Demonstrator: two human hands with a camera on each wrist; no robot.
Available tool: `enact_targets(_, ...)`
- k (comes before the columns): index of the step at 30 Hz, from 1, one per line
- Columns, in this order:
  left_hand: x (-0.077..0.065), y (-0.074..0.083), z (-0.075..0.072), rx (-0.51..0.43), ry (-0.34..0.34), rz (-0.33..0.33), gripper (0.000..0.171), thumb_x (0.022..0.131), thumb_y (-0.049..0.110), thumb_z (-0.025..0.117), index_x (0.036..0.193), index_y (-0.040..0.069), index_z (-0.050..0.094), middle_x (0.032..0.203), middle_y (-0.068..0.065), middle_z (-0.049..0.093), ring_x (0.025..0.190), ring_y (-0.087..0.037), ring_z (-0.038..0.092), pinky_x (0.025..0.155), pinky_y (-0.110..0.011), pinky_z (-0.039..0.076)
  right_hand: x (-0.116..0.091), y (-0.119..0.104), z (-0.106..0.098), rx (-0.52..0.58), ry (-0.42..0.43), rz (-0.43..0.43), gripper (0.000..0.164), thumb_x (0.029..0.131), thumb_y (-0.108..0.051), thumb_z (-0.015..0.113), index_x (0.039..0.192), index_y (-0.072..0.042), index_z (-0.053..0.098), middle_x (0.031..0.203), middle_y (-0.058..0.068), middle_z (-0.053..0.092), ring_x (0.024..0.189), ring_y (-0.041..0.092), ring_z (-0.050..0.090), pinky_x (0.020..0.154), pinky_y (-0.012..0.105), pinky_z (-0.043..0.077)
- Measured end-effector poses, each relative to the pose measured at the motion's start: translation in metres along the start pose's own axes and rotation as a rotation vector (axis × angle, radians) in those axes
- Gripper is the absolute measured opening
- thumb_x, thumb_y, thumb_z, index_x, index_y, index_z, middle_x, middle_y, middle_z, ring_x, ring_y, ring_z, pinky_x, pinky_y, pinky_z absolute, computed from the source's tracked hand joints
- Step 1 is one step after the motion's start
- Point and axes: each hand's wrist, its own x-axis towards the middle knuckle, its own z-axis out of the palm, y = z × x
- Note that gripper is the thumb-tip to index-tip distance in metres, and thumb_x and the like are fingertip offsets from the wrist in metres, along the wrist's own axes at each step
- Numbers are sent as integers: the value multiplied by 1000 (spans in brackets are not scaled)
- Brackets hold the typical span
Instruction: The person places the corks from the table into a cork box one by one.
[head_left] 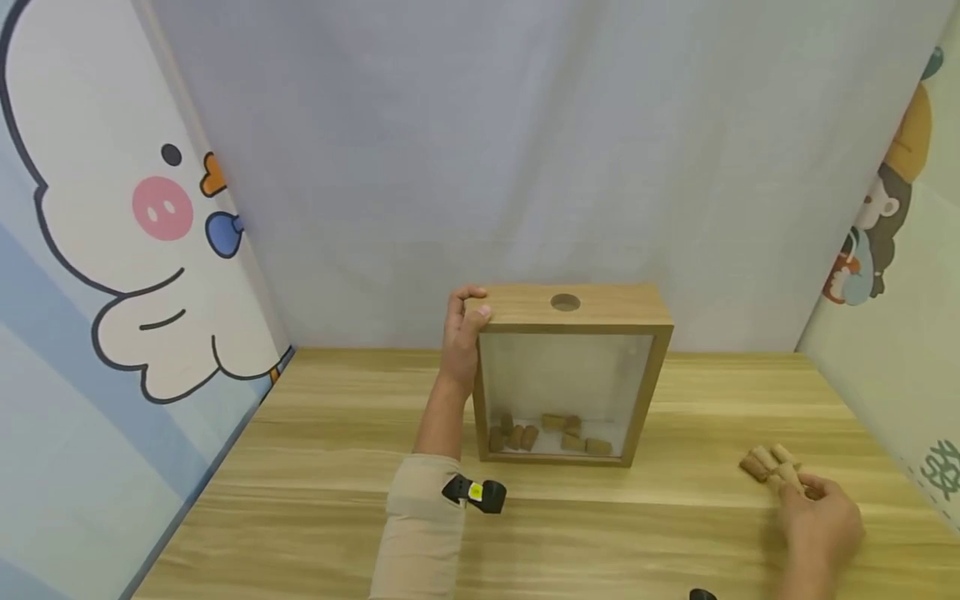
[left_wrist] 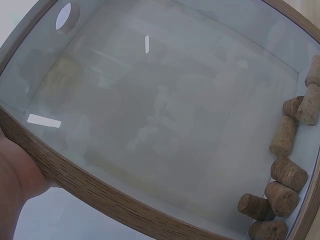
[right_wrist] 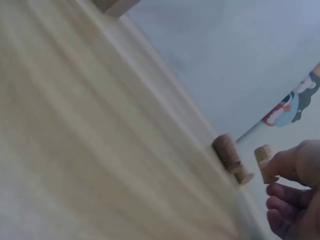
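The left hand grips the upper left corner of a wood-framed box, upright on the surface, corks inside along its bottom; farther right, beside loose corks, the right hand pinches a single cork.

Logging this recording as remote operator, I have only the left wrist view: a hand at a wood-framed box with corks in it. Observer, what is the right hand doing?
Observer: The right hand is pinching a cork between thumb and finger; the right wrist view shows it.
Operator: Noted. Is that the only cork outside the box?
Observer: No, the head view shows a few loose corks on the wooden table by that hand, to the right of the wood-framed box.
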Motion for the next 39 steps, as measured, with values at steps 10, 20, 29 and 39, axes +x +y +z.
enact_targets(10, -1, 0, 0, 4, 9, 17, 33, 81, 28, 47, 109, 10, 44, 122, -4, 36, 113, -20, 29, 92, -37, 22, -16, -33, 7, 182, -97, -51, 46, 86, -26, 65, 121, 1, 51, 107, 14, 57, 96, 20, 50, 65, 20, 46)
enact_targets(20, -3, 2, -3, -16, 2, 13, 34, 83, 24, 47, 111, 6, 42, 127, -6, 34, 112, -20, 30, 91, -35, 23, -42, -94, 2, 735, -78, -127, 27, 80, -13, 72, 105, -10, 63, 93, 0, 50, 80, 11, 46, 54, 14, 41)
enact_targets(29, -3, 2, -2, -13, -5, 3, 36, 82, 25, 47, 112, 6, 42, 129, -6, 33, 114, -21, 29, 92, -37, 23, -55, -152, -9, 1097, -130, -294, 25, 74, 8, 71, 98, 3, 66, 89, 8, 52, 84, 15, 52, 68, 15, 46)
enact_targets(39, -4, 5, -2, -23, -12, -16, 34, 82, 24, 46, 112, 8, 42, 132, -9, 30, 105, -21, 33, 87, -35, 28, -71, -205, -12, 1283, -311, -495, 19, 75, 14, 66, 94, 11, 65, 86, 13, 58, 73, 17, 54, 60, 19, 47)
